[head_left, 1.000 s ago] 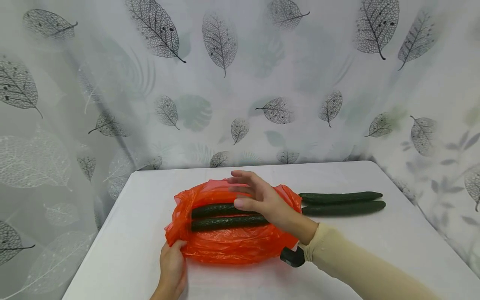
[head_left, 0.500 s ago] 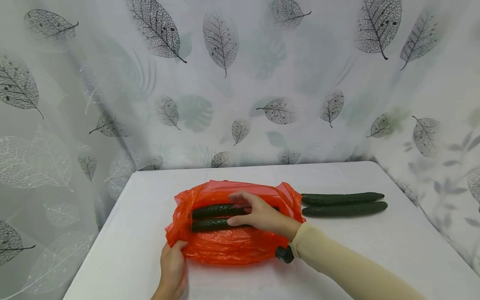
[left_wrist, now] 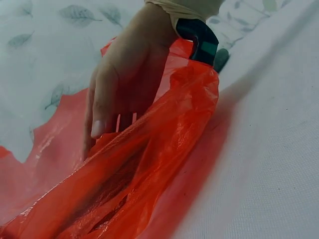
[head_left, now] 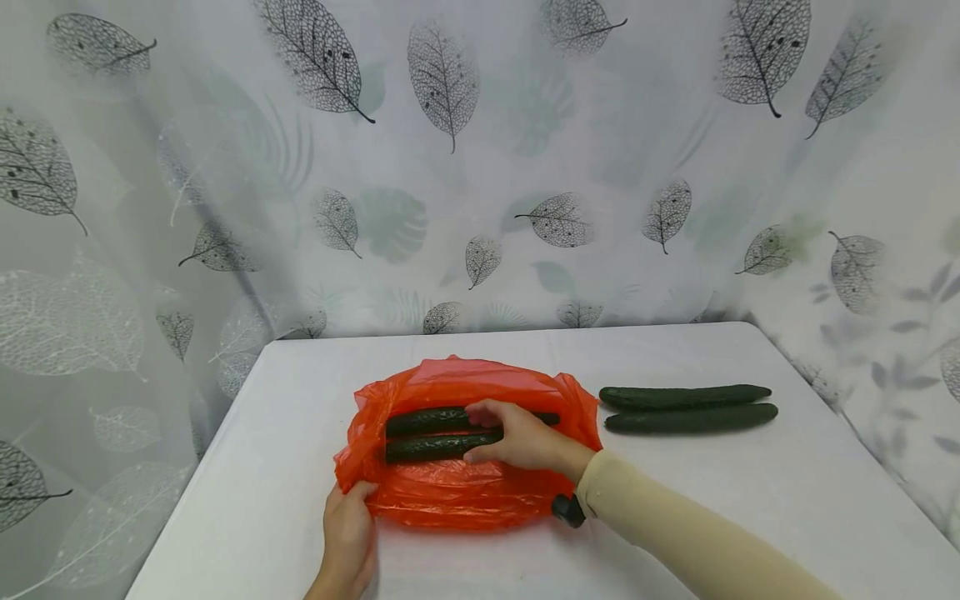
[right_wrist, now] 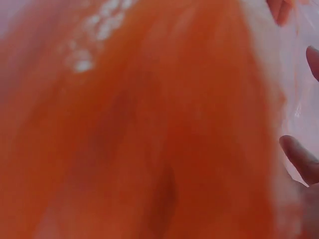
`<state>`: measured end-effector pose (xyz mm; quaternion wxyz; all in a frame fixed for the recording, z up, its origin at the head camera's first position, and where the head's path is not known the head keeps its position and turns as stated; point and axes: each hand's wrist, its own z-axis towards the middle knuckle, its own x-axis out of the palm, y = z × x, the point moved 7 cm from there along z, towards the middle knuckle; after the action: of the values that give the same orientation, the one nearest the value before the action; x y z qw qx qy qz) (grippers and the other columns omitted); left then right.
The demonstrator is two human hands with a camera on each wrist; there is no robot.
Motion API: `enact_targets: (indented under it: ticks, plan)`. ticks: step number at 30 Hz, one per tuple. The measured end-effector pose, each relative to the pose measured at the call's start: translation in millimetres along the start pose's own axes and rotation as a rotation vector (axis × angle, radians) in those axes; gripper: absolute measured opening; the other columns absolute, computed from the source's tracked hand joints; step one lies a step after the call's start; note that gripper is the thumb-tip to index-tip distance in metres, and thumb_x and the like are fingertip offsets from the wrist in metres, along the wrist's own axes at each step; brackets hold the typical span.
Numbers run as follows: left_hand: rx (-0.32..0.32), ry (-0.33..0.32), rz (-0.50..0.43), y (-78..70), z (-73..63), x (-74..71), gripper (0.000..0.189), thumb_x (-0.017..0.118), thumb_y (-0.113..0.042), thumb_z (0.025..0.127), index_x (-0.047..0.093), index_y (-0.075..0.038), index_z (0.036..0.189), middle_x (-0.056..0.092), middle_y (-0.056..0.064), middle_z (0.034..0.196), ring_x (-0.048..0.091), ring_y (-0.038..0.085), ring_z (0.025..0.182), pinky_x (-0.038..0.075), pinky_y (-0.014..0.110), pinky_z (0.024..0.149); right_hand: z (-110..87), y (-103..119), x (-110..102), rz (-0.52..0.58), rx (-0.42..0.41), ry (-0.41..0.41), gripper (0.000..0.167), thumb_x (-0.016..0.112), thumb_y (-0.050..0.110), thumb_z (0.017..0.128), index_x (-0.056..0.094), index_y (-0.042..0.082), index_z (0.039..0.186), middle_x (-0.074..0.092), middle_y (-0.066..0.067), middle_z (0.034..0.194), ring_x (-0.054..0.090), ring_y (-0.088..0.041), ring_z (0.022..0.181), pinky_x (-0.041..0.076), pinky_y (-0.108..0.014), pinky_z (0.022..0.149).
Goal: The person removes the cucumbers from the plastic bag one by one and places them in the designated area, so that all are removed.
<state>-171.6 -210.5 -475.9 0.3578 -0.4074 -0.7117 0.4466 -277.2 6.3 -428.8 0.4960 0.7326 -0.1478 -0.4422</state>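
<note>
A red plastic bag (head_left: 480,500) lies on the white table with its mouth spread open. Inside, two dark green cucumbers (head_left: 426,447) lie side by side. At the bag's lower left edge, my left hand (head_left: 348,529) pinches the plastic, thumb on top; its other fingers are hidden. My right hand (head_left: 528,437) reaches into the mouth, thumb and fingers spread over the cucumbers. In the left wrist view that hand (left_wrist: 132,72) points down behind the red film (left_wrist: 134,184), fingertips partly covered. Blurred red plastic (right_wrist: 149,119) fills most of the right wrist view, with fingers at its right edge.
Two more cucumbers (head_left: 690,418) lie together on the table, right of the bag. A black wrist device (head_left: 567,510) shows below the right wrist. Behind the white table (head_left: 247,517) hangs a leaf-patterned curtain (head_left: 480,167).
My right hand has come down from above the bag to the cucumbers inside. The bag's right edge has shifted slightly left, baring the outer cucumbers' ends. My left hand stays at the bag's edge.
</note>
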Motion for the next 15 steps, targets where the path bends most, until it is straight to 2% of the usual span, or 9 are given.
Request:
enact_targets:
  ticks: [8,15]
  plan:
    - [0.025,0.011,-0.009,-1.3,-0.1,0.9,0.064,0.032,-0.001,0.098,0.013,0.005,0.159,0.019,0.017,0.163,0.021,0.034,0.144,0.017,0.049,0.121,-1.6,-7.4,6.7,-0.158,0.083,0.007,0.071,0.084,0.032,0.083,0.055,0.009,0.143,0.06,-0.005,0.136,0.054,-0.024,0.125,0.044,-0.046,0.108]
    - [0.034,0.019,-0.027,-0.3,-0.5,1.3,0.063,0.032,0.0,0.098,0.013,0.006,0.158,0.018,0.018,0.164,0.019,0.034,0.145,0.015,0.05,0.122,0.6,-11.1,9.1,-0.224,0.091,-0.005,0.062,0.084,0.031,0.083,0.062,0.01,0.137,0.064,-0.003,0.128,0.057,-0.021,0.115,0.047,-0.044,0.104]
